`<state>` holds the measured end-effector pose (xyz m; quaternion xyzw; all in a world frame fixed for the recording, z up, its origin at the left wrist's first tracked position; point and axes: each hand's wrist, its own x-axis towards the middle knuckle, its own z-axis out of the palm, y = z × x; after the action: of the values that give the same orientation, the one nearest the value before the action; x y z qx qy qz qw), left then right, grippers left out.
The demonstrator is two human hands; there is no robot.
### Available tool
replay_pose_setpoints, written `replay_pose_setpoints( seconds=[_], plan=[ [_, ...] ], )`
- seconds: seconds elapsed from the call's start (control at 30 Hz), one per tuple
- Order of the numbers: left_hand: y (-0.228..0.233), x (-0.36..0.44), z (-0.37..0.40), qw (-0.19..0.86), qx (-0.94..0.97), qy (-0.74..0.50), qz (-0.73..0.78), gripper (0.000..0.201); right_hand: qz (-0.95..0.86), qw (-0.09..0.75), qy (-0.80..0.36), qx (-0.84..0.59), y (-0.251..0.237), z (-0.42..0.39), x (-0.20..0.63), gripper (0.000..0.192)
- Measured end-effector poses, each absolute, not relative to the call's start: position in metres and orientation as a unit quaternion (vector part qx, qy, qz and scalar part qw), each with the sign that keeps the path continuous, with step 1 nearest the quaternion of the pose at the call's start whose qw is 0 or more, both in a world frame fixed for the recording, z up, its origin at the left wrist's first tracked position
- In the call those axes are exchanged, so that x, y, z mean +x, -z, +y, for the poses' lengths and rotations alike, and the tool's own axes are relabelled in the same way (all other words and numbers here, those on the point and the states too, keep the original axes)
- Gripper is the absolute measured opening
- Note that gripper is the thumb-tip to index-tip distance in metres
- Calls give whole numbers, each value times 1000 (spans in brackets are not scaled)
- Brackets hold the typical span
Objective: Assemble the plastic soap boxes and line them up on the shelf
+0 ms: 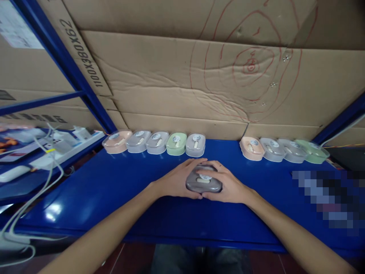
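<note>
Both of my hands grip one grey lidded box point(204, 185) with a clear cover, a round sticker and a pale clasp on top. My left hand point(179, 179) wraps its left side, fingers along the far edge and thumb at the near edge. On the right side my right hand point(232, 185) closes round it, one finger lying across the lid by the sticker. Just beyond my hands stands another grey box point(195, 145), the last of a row at the back. Whether the held box touches the table cannot be made out.
Leftward, that row holds a green box point(176, 144), more grey ones and a pink box point(116, 142). A second row starts with a pink box point(252, 149) at right. Cardboard point(171, 76) walls the back of the blue table point(114, 194). White cables point(54, 171) hang left.
</note>
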<state>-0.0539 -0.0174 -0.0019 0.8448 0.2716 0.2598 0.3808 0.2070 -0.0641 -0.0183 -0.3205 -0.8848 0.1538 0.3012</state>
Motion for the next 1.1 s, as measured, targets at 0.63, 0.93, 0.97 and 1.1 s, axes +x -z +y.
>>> replay_pose_setpoints(
  seconds=[0.63,0.93,0.97,1.1],
  plan=[
    [1,-54,-19,345,861,-212,306,104,-779,375,-64,-499,1,-36,268,54],
    [3,-55,-14,226,926,-144,267,116,-822,201,34,-532,35,-27,272,66],
    [3,-55,-14,218,928,-137,269,119,-821,206,33,-531,34,-27,272,66],
    [1,-55,-16,215,929,-122,277,122,-820,282,23,-497,17,-40,261,63]
  ],
)
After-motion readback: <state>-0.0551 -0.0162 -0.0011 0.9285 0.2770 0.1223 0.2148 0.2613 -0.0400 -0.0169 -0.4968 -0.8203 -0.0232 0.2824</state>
